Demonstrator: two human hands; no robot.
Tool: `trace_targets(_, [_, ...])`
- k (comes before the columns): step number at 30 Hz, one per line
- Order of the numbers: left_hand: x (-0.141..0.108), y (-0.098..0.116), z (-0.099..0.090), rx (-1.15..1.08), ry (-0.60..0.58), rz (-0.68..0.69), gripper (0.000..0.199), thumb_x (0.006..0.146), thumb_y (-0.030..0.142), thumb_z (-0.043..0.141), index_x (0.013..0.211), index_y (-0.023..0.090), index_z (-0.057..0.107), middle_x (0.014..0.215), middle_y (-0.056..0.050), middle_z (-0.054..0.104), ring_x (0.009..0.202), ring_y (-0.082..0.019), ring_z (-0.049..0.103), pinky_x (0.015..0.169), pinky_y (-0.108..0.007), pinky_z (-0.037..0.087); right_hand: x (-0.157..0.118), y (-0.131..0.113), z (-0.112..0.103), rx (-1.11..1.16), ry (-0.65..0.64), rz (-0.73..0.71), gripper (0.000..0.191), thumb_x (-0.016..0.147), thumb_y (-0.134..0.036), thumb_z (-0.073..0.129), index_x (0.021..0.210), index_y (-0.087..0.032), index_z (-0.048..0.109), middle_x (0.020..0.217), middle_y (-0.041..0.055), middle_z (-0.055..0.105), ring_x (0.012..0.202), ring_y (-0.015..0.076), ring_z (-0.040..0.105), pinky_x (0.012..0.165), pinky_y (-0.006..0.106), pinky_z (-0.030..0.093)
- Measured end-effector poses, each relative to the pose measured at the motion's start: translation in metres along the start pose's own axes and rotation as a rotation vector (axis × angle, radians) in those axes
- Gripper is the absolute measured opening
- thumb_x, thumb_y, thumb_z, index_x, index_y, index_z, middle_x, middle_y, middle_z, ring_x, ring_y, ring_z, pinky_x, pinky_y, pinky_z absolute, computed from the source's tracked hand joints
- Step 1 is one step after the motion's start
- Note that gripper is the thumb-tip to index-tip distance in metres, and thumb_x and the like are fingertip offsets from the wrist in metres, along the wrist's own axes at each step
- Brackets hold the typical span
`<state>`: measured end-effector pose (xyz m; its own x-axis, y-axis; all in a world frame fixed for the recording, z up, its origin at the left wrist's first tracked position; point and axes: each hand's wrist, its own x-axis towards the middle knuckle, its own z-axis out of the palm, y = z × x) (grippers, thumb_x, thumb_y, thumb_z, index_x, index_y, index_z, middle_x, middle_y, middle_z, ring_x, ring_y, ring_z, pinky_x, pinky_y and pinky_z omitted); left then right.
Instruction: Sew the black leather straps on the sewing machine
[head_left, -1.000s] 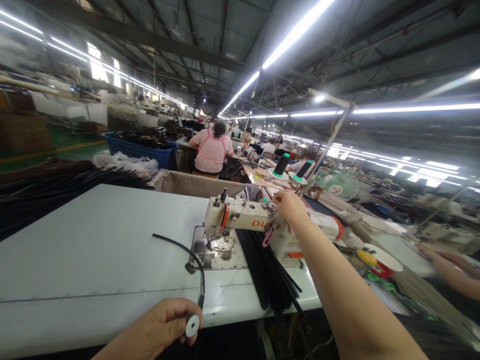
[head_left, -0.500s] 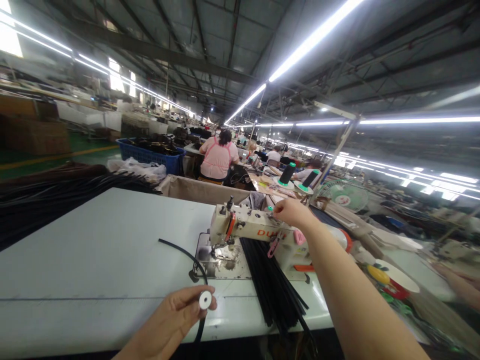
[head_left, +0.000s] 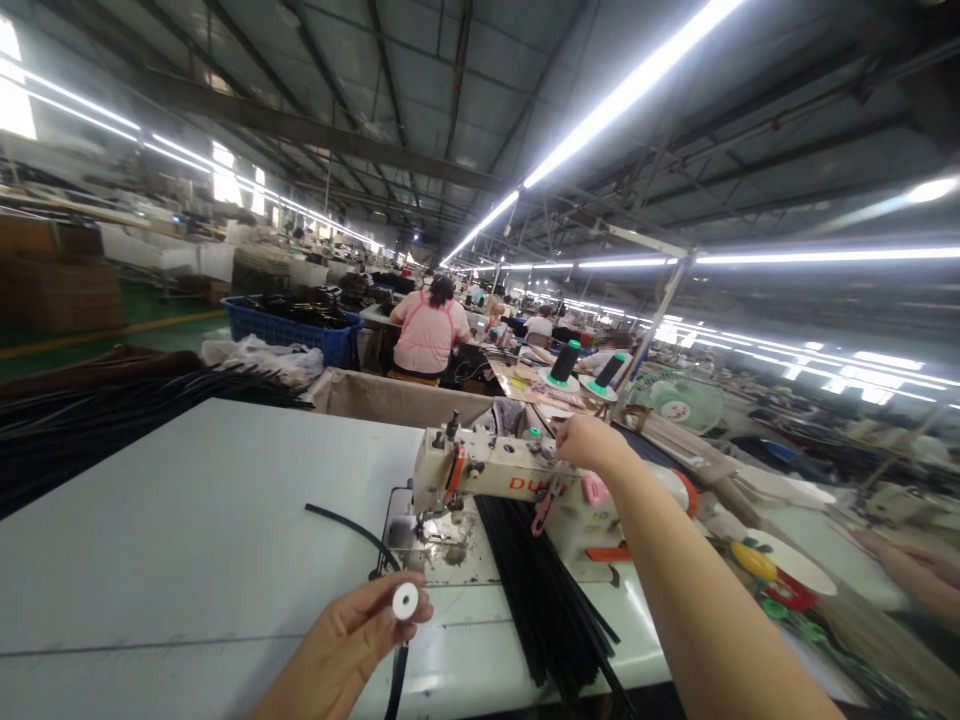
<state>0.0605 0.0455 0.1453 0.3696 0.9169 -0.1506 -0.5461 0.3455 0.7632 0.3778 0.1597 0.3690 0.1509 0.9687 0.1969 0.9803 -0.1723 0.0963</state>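
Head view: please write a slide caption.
Left-hand grip holding a white bobbin, right-hand grip at the top of a sewing machine.

The sewing machine (head_left: 487, 458) is coated in smooth off-white paint, over what looks like metal, scuffed in places; toward 7 o'clock from it, the bed plate (head_left: 454, 555) is bare, shiny metal with dull stains. The tabletop (head_left: 187, 530) at 9 o'clock is smooth and pale, slightly glossy. The black strips (head_left: 540, 600), between 5 and 6, look mostly matt; plastic or cloth, I cannot tell. The bobbin (head_left: 398, 607) toward 7 is smooth and white, its material unclear. At 1, the thread cones (head_left: 564, 365) show matt black thread and bright green plastic. Toward 10 are a blue plastic basket (head_left: 292, 338), a crinkled, filmy plastic bag (head_left: 262, 360) and matt cardboard boxes (head_left: 67, 293).
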Motion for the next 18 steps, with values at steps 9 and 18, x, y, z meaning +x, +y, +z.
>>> trace_targets(9, [0.011,-0.008,-0.003,0.022,-0.059,0.005,0.054,0.077,0.045,0.091,0.121,0.015,0.081,0.115,-0.015,0.078,0.110,-0.027,0.067,0.102,-0.036,0.052,-0.004,-0.004,-0.001,-0.046,-0.150,0.071,0.028,0.101,-0.037,0.069,0.124,-0.019,0.069,0.126,0.0086,0.071,0.106,0.0231,0.071,0.091,0.044,0.062])
trace_targets(18, [0.014,0.011,0.039,0.058,-0.103,0.033,0.054,0.064,0.046,0.099,0.109,0.019,0.085,0.108,-0.012,0.079,0.102,-0.023,0.065,0.099,-0.034,0.049,-0.005,-0.006,-0.001,-0.032,-0.142,0.107,0.031,0.101,-0.037,0.069,0.126,-0.018,0.068,0.129,0.0100,0.070,0.109,0.0245,0.071,0.094,0.046,0.061])
